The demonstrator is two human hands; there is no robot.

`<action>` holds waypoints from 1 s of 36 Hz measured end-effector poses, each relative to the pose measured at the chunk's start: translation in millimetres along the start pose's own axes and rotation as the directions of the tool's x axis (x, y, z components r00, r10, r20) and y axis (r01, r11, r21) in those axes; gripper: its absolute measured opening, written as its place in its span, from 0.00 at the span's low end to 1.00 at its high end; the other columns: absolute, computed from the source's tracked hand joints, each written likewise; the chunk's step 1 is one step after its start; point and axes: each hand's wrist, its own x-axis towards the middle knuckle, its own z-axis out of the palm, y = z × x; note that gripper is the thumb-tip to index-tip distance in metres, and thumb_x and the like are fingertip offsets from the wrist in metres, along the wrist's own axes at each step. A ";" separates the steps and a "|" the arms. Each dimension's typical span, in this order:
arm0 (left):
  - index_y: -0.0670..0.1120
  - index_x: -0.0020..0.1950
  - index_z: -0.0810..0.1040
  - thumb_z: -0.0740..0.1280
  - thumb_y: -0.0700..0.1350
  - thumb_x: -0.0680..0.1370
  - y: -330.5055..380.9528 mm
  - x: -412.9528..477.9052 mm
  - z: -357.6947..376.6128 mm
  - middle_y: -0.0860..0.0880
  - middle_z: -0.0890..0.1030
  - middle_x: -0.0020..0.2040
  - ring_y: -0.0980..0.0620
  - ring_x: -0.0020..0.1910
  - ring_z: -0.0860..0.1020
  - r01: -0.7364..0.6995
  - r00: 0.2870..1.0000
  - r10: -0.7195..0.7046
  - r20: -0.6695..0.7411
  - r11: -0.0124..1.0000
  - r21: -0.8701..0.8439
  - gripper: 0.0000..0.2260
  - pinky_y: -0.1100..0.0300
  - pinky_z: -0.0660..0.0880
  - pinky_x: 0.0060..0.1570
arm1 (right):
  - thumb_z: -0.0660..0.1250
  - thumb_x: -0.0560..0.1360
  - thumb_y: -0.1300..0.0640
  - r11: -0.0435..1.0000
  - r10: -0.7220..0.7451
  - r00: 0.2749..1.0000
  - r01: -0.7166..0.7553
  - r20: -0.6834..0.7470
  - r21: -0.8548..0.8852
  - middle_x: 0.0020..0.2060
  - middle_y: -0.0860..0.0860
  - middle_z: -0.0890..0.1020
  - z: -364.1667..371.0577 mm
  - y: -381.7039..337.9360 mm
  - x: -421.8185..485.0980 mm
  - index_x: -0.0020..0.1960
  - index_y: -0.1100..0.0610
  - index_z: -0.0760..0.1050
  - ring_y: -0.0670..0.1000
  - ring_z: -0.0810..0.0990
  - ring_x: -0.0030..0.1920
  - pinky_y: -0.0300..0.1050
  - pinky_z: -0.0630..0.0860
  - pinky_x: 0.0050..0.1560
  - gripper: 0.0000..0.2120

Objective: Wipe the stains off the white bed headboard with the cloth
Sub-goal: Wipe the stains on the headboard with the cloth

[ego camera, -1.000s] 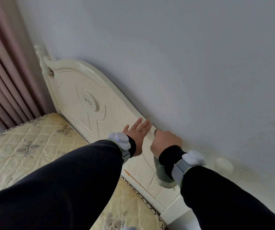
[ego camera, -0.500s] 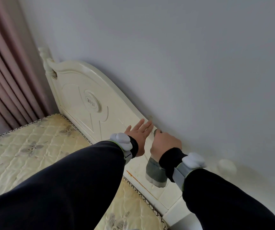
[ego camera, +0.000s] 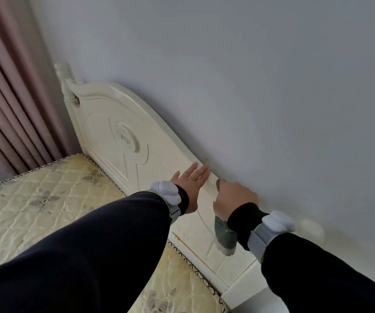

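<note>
The white headboard (ego camera: pixel 118 123) stands against the grey wall, with an oval emblem in its middle. Brownish stains (ego camera: pixel 183 239) mark its lower panel near the mattress. My left hand (ego camera: pixel 191 180) lies flat with straight fingers on the headboard's top edge. Just to its right, my right hand (ego camera: pixel 233 198) grips a grey-green cloth (ego camera: pixel 223 237) on that edge. Part of the cloth hangs down over the panel below my wrist; the rest is hidden under the hand.
A cream quilted mattress (ego camera: pixel 46 195) lies to the left and below. Pink curtains (ego camera: pixel 8 98) hang at the far left. The grey wall (ego camera: pixel 249 86) runs right behind the headboard. A pale round spot (ego camera: pixel 313 229) shows on the wall near my right wrist.
Both hands have stayed on the headboard's top edge. The hanging part of the cloth has swung slightly, and my view has shifted a little to the left.
</note>
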 end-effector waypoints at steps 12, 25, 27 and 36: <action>0.55 0.82 0.36 0.59 0.35 0.74 1.6 -2.7 -4.8 0.59 0.33 0.81 0.54 0.80 0.33 -0.002 1.000 0.002 0.002 1.000 -0.001 0.44 0.44 0.45 0.79 | 0.60 0.74 0.56 1.000 -0.008 1.000 0.008 0.012 -0.023 0.47 0.50 0.81 -2.3 1.7 -3.7 0.54 0.52 0.71 0.56 0.77 0.42 0.45 0.70 0.42 0.09; 0.55 0.82 0.35 0.58 0.35 0.73 1.4 -2.0 -3.9 0.60 0.33 0.80 0.55 0.79 0.33 -0.009 1.000 0.009 -0.008 1.000 -0.017 0.45 0.44 0.45 0.79 | 0.61 0.75 0.55 0.999 0.003 0.999 0.000 0.047 -0.053 0.42 0.49 0.79 -6.0 5.9 -0.8 0.52 0.53 0.72 0.55 0.74 0.38 0.45 0.69 0.40 0.06; 0.55 0.81 0.35 0.58 0.35 0.72 0.6 -1.8 -2.0 0.60 0.33 0.80 0.55 0.79 0.33 -0.008 1.000 0.007 -0.007 1.000 -0.020 0.45 0.44 0.45 0.79 | 0.60 0.75 0.57 0.998 0.030 0.996 -0.025 0.087 -0.053 0.38 0.48 0.75 -10.8 -0.4 3.7 0.49 0.52 0.73 0.54 0.74 0.39 0.44 0.70 0.41 0.05; 0.54 0.81 0.35 0.59 0.35 0.73 1.2 -1.8 0.2 0.60 0.32 0.80 0.55 0.79 0.32 -0.011 1.000 0.011 -0.003 1.000 -0.014 0.45 0.43 0.45 0.79 | 0.58 0.76 0.57 0.996 -0.058 0.998 0.059 0.019 -0.069 0.48 0.52 0.81 3.4 1.1 -3.6 0.60 0.56 0.69 0.55 0.74 0.40 0.46 0.69 0.41 0.14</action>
